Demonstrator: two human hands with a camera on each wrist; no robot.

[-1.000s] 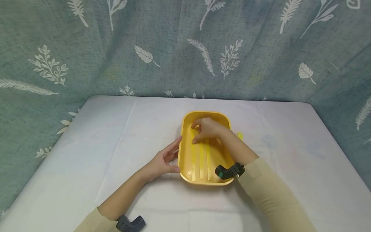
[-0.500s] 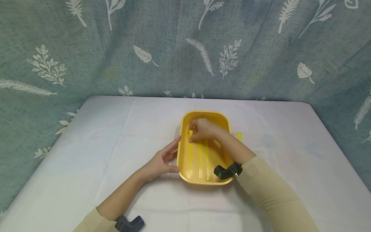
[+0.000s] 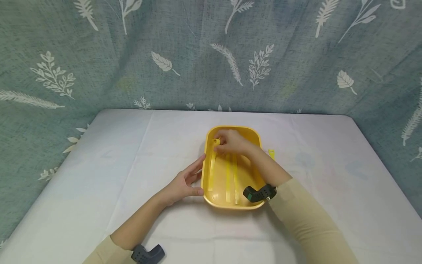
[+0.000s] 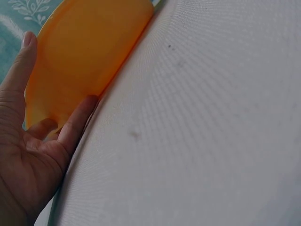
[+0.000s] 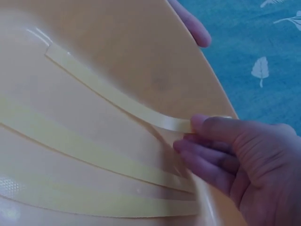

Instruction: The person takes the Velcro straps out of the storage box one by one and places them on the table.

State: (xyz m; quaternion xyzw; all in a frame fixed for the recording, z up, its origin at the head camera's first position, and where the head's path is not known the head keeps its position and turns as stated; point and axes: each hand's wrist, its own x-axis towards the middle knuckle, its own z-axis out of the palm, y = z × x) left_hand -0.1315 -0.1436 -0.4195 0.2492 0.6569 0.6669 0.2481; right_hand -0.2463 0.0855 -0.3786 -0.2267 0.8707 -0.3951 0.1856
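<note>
A yellow tray (image 3: 244, 176) with raised walls stands on the table. Inside, my right hand (image 3: 229, 142) pinches the far end of a flat yellow strip (image 3: 212, 172) near the left wall. In the right wrist view, thumb and fingers hold the strip (image 5: 103, 89), which curves up to them. Two other yellow strips (image 3: 228, 179) lie lengthwise on the tray floor, partly behind the right hand. My left hand (image 3: 180, 187) touches the tray's left outer side with thumb and fingers spread; the left wrist view shows fingers against the wall (image 4: 94, 47).
A small yellow tab with a hole (image 3: 271, 153) shows just beyond the tray's right side, partly behind the right forearm. A white cloth (image 3: 158, 139) covers the table. A leaf-patterned curtain (image 3: 197, 55) hangs behind it.
My right hand has taken hold of the leftmost strip's far end. The strip has shifted left and away from me, its near end leaving the tray's front. My left hand keeps its place.
</note>
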